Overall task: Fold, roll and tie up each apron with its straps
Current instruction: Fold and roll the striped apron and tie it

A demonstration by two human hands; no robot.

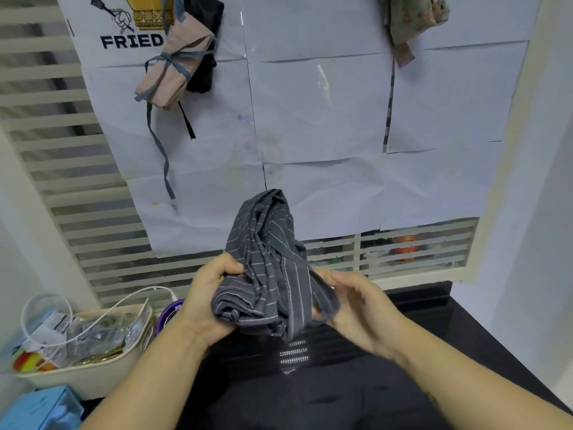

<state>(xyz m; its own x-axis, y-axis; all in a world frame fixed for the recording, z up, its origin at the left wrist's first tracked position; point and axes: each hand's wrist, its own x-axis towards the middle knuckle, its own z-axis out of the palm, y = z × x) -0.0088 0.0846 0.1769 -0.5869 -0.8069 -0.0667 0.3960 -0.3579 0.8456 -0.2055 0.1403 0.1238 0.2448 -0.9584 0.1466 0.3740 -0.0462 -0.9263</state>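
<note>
A dark grey striped apron [266, 262], rolled into a loose bundle, stands upright in the air between my hands above the black counter [449, 330]. My left hand [204, 299] grips the bundle's lower left side, fingers curled round the cloth. My right hand [356, 302] holds a grey strap [297, 259] that crosses the bundle's front, pinched at the lower right. A pink apron [170, 72], rolled and tied with its blue-grey straps, hangs on the wall at upper left, with a black apron [204, 41] behind it. A floral apron [415, 23] hangs at upper right.
White paper sheets [325, 119] cover the slatted window behind. A beige tray [90, 370] with packets, a white cable and small items sits at lower left, beside a blue box [40, 411] and a purple round object [170, 311].
</note>
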